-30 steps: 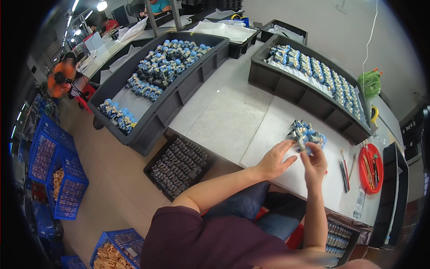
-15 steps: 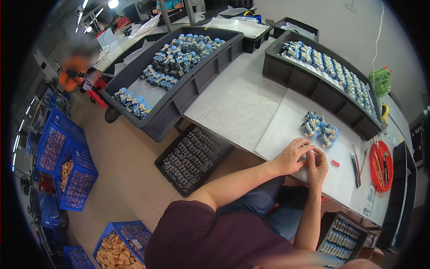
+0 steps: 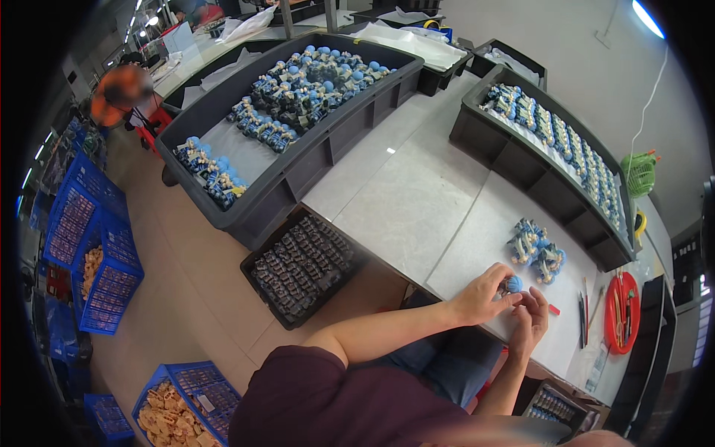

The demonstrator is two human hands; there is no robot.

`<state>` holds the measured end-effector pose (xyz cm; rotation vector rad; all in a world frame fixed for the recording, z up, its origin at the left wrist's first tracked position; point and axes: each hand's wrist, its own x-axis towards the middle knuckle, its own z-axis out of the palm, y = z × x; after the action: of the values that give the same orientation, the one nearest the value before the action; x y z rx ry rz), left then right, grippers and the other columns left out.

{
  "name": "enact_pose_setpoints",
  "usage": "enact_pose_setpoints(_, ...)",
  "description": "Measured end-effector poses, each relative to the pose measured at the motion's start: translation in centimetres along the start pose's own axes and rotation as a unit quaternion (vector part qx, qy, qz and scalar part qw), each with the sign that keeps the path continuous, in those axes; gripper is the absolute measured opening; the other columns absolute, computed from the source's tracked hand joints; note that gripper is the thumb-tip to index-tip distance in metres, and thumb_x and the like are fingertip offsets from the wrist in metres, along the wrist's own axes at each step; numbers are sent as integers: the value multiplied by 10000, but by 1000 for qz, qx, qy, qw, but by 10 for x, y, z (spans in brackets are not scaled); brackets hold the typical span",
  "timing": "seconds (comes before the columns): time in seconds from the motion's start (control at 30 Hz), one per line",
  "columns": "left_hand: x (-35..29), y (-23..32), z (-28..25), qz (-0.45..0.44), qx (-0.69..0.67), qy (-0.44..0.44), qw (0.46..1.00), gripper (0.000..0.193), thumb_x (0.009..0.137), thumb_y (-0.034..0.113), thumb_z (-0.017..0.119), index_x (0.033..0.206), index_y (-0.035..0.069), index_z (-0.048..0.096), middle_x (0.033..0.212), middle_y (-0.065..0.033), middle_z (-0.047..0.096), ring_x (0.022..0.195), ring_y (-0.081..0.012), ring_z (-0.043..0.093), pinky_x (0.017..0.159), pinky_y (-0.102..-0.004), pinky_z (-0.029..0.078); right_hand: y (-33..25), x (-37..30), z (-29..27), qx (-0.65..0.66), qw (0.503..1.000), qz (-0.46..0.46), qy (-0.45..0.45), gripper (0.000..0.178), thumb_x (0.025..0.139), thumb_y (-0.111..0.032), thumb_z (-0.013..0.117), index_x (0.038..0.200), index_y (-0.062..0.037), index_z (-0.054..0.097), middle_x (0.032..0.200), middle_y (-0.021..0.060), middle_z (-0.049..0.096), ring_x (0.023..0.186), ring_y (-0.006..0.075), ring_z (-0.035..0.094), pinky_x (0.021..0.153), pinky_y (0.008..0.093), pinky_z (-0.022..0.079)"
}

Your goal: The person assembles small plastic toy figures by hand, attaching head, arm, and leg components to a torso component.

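My left hand (image 3: 482,299) is closed around a small figurine (image 3: 514,284) at the table's near edge. Only its round blue top shows between thumb and fingers; the rest is hidden. Close beside it, my right hand (image 3: 529,322) has its fingers curled in by the left thumb. Whatever those fingers pinch is hidden. Just beyond the hands, a small cluster of blue-and-cream figurines (image 3: 538,250) lies on the white tabletop (image 3: 417,216). A small red block (image 3: 553,309) rests right of my right hand.
A large grey crate (image 3: 298,167) of figurines stands left, another crate (image 3: 536,182) at the back right. Brushes (image 3: 586,313) lie by a red tray (image 3: 612,328) of tools. Below are a dark crate (image 3: 279,316) and blue baskets (image 3: 212,380).
The figurine's blue top now shows in my left hand, where it was hidden before. My right hand has turned, its fingers curling more. The whole view has shifted slightly.
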<state>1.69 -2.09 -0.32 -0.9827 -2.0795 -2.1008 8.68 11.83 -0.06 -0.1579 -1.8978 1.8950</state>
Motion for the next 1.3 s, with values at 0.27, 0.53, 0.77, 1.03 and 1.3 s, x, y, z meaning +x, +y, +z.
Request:
enact_pose_setpoints(0.27, -2, 3, 3, -71, -92, -56, 992, 283, 874, 250, 595, 971, -11, 542, 820, -50, 593, 728, -98, 557, 643, -252, 473, 1, -6, 4, -171, 982, -39, -66, 368, 703, 10, 686, 1051, -17, 568, 962, 54, 589, 838, 121, 549, 686, 233, 443)
enact_pose_setpoints(0.53, 17, -12, 2, -162, -300, -17, 940, 324, 917, 226, 520, 1194, 59, 508, 995, -16, 591, 866, -90, 560, 773, -246, 464, 7, 8, 0, -43, 997, -21, -52, 282, 809, -26, 630, 1079, 20, 564, 940, 83, 626, 868, 125, 591, 768, 243, 472)
enact_pose_setpoints(0.77, 20, -7, -8, -160, -253, -52, 953, 313, 935, 152, 468, 1225, 38, 501, 1081, -106, 601, 918, -151, 593, 805, -301, 486, 3, 8, -2, 27, 997, 11, -71, 299, 821, -69, 638, 1092, 29, 556, 932, 104, 636, 857, 127, 602, 755, 252, 485)
enact_pose_setpoints(1.03, 13, -3, -3, -197, -273, -15, 941, 307, 928, 171, 489, 1180, 1, 525, 1035, -130, 617, 901, -157, 594, 815, -304, 475, 7, 0, -6, -9, 996, -5, -88, 315, 817, -76, 646, 1105, 15, 557, 944, 119, 626, 870, 145, 603, 778, 263, 489)
enact_pose_setpoints(1.3, 19, -8, -7, -216, -287, 9, 933, 276, 905, 189, 539, 1114, 15, 589, 926, -69, 636, 827, -124, 598, 754, -277, 509, 2, 4, -2, -3, 995, 2, -99, 342, 813, -86, 653, 1120, 19, 545, 959, 112, 617, 881, 140, 594, 792, 263, 485)
